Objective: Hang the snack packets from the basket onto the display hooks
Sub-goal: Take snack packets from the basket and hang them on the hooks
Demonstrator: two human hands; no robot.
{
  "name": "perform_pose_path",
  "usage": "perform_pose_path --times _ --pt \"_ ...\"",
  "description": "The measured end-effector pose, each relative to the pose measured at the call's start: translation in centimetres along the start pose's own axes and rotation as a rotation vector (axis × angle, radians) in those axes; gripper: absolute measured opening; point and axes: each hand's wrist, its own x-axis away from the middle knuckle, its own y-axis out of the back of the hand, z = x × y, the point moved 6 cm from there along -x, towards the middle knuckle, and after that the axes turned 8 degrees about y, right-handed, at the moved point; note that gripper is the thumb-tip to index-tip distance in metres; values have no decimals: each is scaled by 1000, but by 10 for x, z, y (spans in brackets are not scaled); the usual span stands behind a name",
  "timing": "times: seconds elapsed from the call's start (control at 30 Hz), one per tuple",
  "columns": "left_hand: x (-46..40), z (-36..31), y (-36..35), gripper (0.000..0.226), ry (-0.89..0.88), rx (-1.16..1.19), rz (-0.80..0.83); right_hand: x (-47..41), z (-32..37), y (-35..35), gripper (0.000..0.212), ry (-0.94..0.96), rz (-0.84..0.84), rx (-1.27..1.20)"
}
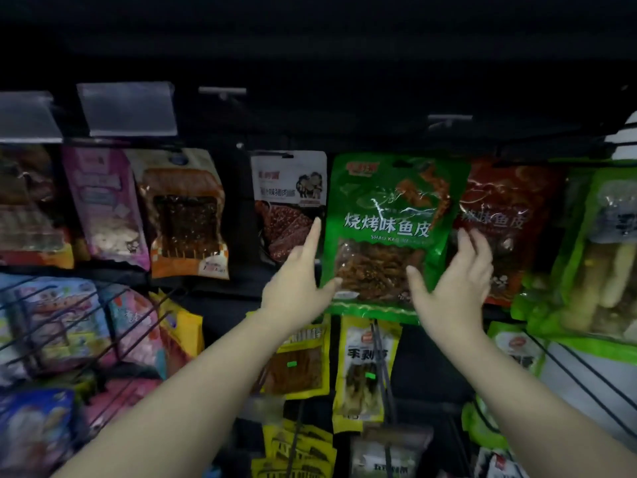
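Your green packet [393,229] hangs tightly flanked: the white packet [287,205] is just beside its left edge, the red packet [510,219] tucks behind its right edge. There's a dark open gap [238,208] left of the white packet, before the orange packet [188,215]. Below, yellow packets [365,367] crowd the row, and black wire racks [69,326] jut out at lower left.

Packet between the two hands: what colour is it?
Bright green packet with white lettering; head view shows it.
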Motion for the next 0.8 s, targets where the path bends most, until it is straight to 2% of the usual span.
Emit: perform_pose_path --times 0.07,0.13,0.23,0.37,0.47,0.57,0.63,0.73,0.8 --pt "35 21 29 62 -33 -217 -117 19 43 2 55 326 -10 97" --pt "78 52 57 45 -40 -328 -190 46 90 -12 39 580 104 141" --pt "153 131 86 39 140 -455 -172 106 165 -52 39 907 357 157" --pt "268 254 108 40 440 -616 -114 206 253 -107 31 1248 558 50" --pt "363 324 106 38 709 -612 6 284 299 -148 24 1391 742 -94" --pt "454 375 90 33 966 -704 171 377 320 -193 25 1537 1087 -99" --pt "510 398 67 31 1104 -686 330 442 317 -223 30 1611 1286 -63" --pt "587 433 17 28 1239 -546 458 533 297 -269 36 1599 1515 12" --pt "633 456 -23 27 1335 -436 528 596 274 -297 30 1624 1647 69"
